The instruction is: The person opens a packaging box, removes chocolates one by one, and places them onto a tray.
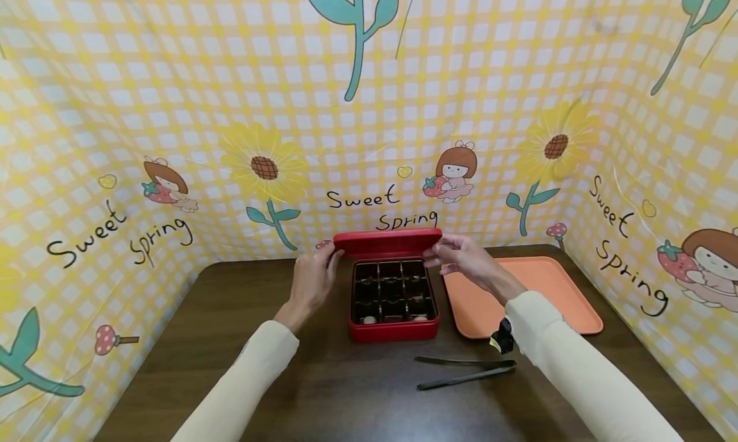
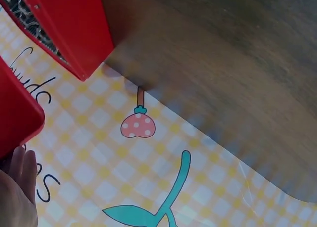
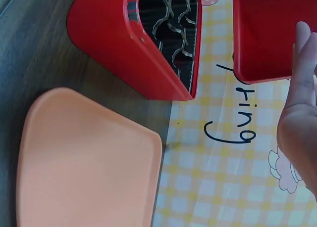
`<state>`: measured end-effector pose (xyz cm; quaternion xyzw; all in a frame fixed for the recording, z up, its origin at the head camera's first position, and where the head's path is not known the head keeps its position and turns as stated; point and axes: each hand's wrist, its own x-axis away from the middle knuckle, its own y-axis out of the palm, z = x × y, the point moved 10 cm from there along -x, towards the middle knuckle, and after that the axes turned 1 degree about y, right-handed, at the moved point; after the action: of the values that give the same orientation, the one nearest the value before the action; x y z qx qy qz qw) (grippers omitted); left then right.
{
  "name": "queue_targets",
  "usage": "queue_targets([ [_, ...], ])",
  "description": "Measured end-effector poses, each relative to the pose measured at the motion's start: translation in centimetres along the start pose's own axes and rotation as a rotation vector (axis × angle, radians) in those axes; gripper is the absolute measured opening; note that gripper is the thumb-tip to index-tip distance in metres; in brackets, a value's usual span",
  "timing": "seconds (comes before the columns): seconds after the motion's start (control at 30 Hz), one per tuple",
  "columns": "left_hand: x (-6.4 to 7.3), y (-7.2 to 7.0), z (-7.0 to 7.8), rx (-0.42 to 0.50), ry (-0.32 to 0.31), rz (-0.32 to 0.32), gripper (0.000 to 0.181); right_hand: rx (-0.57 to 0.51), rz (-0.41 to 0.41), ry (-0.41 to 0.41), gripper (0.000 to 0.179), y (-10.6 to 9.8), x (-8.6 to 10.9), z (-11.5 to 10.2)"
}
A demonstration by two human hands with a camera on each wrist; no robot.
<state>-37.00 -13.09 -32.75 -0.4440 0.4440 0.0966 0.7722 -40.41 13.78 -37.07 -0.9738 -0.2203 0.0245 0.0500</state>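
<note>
Above the table (image 1: 346, 397), left hand (image 1: 310, 277) and right hand (image 1: 471, 261) pinch the lid (image 1: 387, 242) at nine and three o'clock, likely for balance.

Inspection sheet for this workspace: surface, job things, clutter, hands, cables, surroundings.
Surface: dark brown table.
Job's things: red box, open, divided inside, pale items in two front compartments; lid off the box, at its far side.
Clutter: tongs in front of the box, peach tray to its right; small black item by the right sleeve, unclear.
Hands: left hand and right hand hold the lid at opposite ends.
Cables: nothing seen.
Surroundings: yellow checked cloth behind and at both sides.
</note>
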Motion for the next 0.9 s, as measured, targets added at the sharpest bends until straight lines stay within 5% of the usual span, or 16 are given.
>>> queue_targets([
  [0.13, -0.5, -0.2, 0.0, 0.014, -0.012, 0.003, 0.018, 0.038, 0.051, -0.009, 0.043, -0.5, -0.1, -0.2],
  [0.27, -0.6, 0.0, -0.7, 0.059, -0.09, -0.029, 0.017, 0.068, 0.095, 0.021, 0.043, -0.9, -0.2, -0.1],
  [0.53, -0.2, 1.2, -2.4, 0.253, -0.325, -0.141, 0.02, 0.114, 0.141, 0.076, 0.031, -1.4, -0.1, 0.6],
  [0.9, 2.0, 4.4, -4.2, 0.591, -0.657, -0.356, 0.025, 0.091, 0.152, 0.223, 0.04, -1.4, 0.2, 3.0],
])
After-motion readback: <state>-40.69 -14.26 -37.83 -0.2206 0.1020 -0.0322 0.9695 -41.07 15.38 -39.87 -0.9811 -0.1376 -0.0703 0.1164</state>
